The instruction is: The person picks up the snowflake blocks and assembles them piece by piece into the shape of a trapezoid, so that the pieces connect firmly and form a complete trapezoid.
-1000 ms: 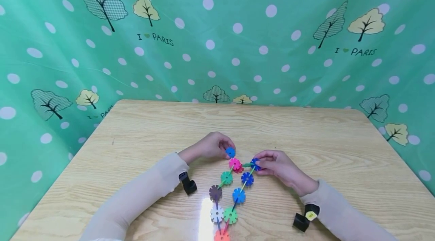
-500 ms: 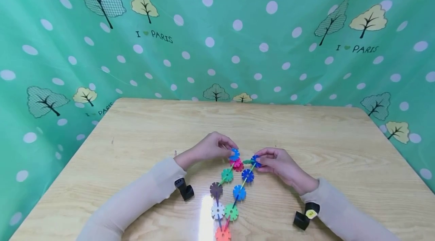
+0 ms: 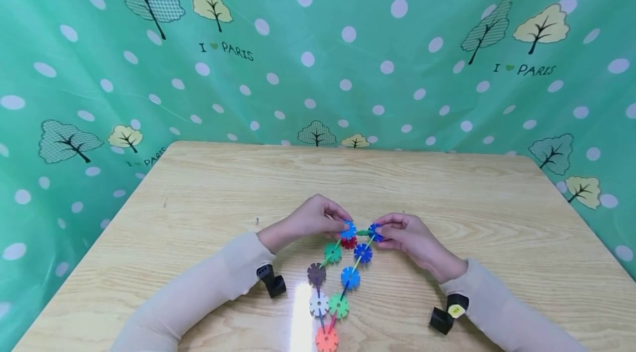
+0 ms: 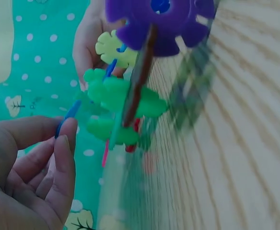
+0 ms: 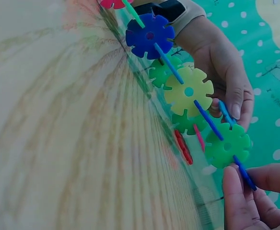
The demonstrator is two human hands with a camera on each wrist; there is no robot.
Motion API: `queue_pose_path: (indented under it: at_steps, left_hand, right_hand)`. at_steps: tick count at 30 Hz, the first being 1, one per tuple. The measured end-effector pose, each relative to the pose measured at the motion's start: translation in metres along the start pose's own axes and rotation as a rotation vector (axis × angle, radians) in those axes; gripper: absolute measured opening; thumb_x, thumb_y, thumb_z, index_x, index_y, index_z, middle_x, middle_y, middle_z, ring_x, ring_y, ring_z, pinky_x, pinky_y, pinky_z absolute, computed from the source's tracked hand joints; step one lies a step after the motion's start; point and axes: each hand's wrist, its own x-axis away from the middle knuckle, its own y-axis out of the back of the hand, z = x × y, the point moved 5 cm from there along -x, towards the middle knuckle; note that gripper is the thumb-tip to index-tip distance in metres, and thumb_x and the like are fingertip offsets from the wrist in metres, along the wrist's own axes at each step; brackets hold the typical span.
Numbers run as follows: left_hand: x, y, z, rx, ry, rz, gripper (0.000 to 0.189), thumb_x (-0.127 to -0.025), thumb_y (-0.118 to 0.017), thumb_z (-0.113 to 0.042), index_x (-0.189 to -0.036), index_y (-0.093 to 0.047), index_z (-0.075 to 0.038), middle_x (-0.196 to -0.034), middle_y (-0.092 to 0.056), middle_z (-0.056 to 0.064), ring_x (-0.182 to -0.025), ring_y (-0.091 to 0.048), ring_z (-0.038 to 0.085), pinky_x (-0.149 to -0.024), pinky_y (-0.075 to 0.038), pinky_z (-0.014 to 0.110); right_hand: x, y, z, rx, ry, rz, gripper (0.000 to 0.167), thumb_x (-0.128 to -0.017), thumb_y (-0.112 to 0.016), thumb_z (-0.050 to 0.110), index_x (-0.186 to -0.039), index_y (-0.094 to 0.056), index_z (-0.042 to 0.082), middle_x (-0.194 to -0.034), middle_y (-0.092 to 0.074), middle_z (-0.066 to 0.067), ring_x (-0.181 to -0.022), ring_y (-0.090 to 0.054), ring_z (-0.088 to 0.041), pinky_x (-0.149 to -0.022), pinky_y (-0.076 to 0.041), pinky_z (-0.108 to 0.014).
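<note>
In the head view my left hand (image 3: 315, 218) pinches a light blue notched plastic disc (image 3: 349, 229) between thumb and fingers. The disc, seen edge-on in the left wrist view, overlaps a red disc (image 3: 349, 244) in the head view. Opposite it, my right hand (image 3: 414, 241) grips a dark blue disc (image 3: 376, 232) at the top of a linked loop of discs. A green disc (image 5: 227, 146) slots into that dark blue one in the right wrist view. A pink disc (image 5: 199, 137) shows partly behind it there, and the light blue disc covers it in the head view.
The loop runs toward me over the wooden table (image 3: 238, 175), through a brown disc (image 3: 316, 273), a white disc (image 3: 319, 304) and an orange disc (image 3: 326, 339). A green patterned cloth (image 3: 278, 54) hangs behind the table. Black wrist cameras sit on both sleeves.
My left hand has moved right and slightly down, bringing the light blue disc over the pink one at the loop's top. My right hand keeps its grip, almost in place.
</note>
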Motion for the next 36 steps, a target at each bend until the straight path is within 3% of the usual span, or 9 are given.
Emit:
queue_pose_path:
  at_steps: [7,27,36]
  left_hand:
    - [0.000,-0.003,-0.003,-0.007,0.001,-0.050,0.016,-0.085,-0.067,-0.003,-0.100,-0.070,0.003,-0.078,-0.071,0.010,-0.061,-0.064,0.011,-0.057,-0.056,0.029]
    - [-0.001,-0.009,-0.003,0.020,0.004,-0.107,0.016,-0.085,-0.068,-0.007,-0.099,-0.071,0.000,-0.080,-0.070,0.006,-0.065,-0.065,0.014,-0.057,-0.056,0.027]
    - [0.003,-0.011,-0.003,0.074,-0.033,-0.161,0.013,-0.085,-0.067,-0.004,-0.097,-0.071,0.000,-0.079,-0.069,0.009,-0.063,-0.063,0.015,-0.059,-0.056,0.029]
  right_hand:
    - [0.003,0.001,0.003,-0.026,0.019,0.006,0.023,-0.091,-0.057,0.002,-0.110,-0.055,-0.011,-0.093,-0.064,-0.004,-0.080,-0.067,-0.013,-0.075,-0.056,-0.027]
    - [0.005,0.004,0.004,-0.077,0.062,0.023,0.014,-0.091,-0.055,0.000,-0.105,-0.057,-0.003,-0.093,-0.064,-0.002,-0.083,-0.066,-0.011,-0.078,-0.056,-0.026]
    - [0.005,0.003,0.003,-0.079,0.063,-0.004,0.011,-0.089,-0.058,-0.003,-0.094,-0.062,0.006,-0.089,-0.067,-0.003,-0.078,-0.067,-0.013,-0.075,-0.056,-0.027]
